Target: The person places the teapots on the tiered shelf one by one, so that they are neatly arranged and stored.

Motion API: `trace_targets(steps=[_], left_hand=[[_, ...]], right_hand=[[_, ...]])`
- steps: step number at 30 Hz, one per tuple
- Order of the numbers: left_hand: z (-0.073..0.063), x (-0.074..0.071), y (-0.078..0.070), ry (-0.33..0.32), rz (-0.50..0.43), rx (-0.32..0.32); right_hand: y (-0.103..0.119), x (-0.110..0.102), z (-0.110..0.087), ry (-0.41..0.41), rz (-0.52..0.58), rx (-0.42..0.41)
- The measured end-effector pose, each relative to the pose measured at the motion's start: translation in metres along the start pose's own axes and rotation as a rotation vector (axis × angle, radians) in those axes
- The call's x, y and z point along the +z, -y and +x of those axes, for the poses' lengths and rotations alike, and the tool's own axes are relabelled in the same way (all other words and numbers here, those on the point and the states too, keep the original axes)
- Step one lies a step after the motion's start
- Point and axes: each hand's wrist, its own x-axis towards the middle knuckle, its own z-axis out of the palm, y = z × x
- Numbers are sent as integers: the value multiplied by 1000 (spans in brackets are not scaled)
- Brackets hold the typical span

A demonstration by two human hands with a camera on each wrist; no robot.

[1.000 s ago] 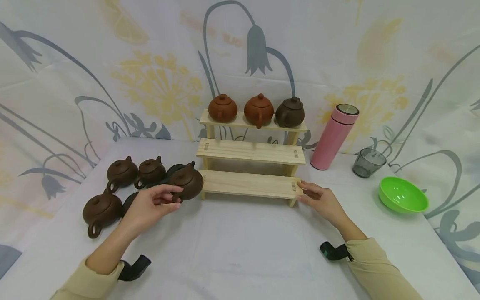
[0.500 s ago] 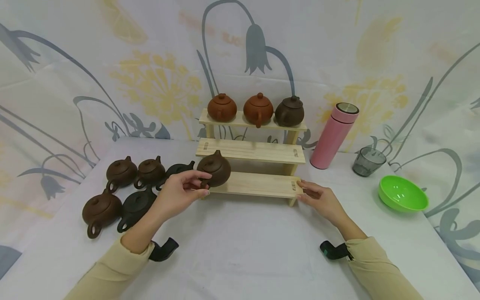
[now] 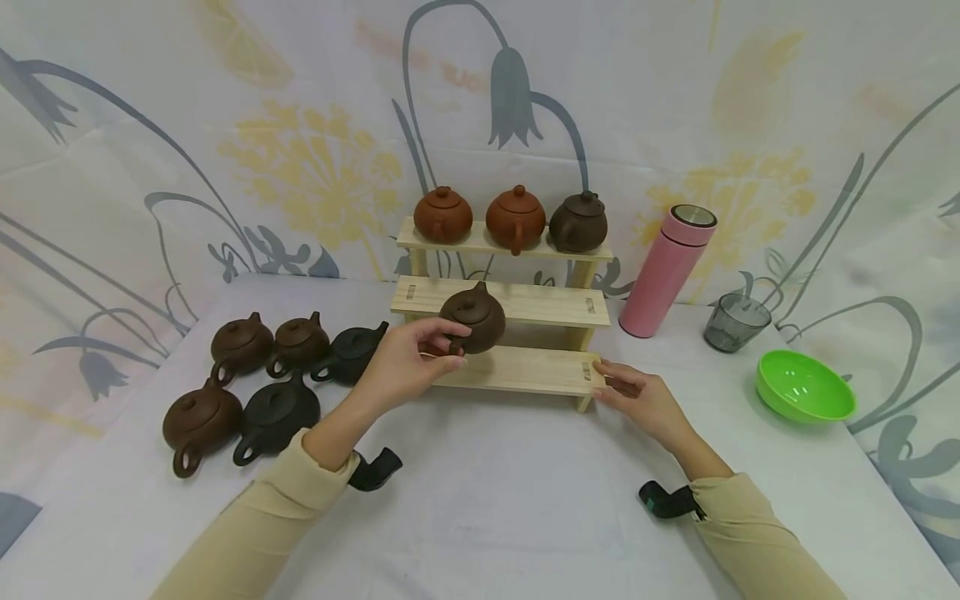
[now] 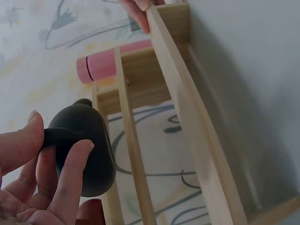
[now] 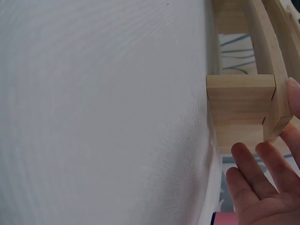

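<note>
My left hand pinches a dark brown teapot by its handle, spout pointing away. The teapot overlaps the middle and lowest boards of the three-tier wooden stand in the head view. From the left wrist, the handle shows between thumb and fingers, beside the boards. My right hand grips the right end of the lowest board, with the thumb on one face and the index finger around the end. Two reddish-brown teapots and a dark brown teapot sit on the top tier.
Left of the stand, several brown and black teapots cluster on the white cloth. To the right are a pink thermos, a grey see-through cup and a green bowl. A printed cloth hangs behind.
My left hand has carried the brown teapot to the right, from beside the other teapots to in front of the stand's middle tier. The right hand has stayed at the lowest board's end.
</note>
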Motion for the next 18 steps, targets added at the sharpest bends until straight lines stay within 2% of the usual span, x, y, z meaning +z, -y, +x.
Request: trace_targets(steps=[18], left_hand=[[45,38,-18,60,7,51]], right_hand=[[1,0,0,5,24,5]])
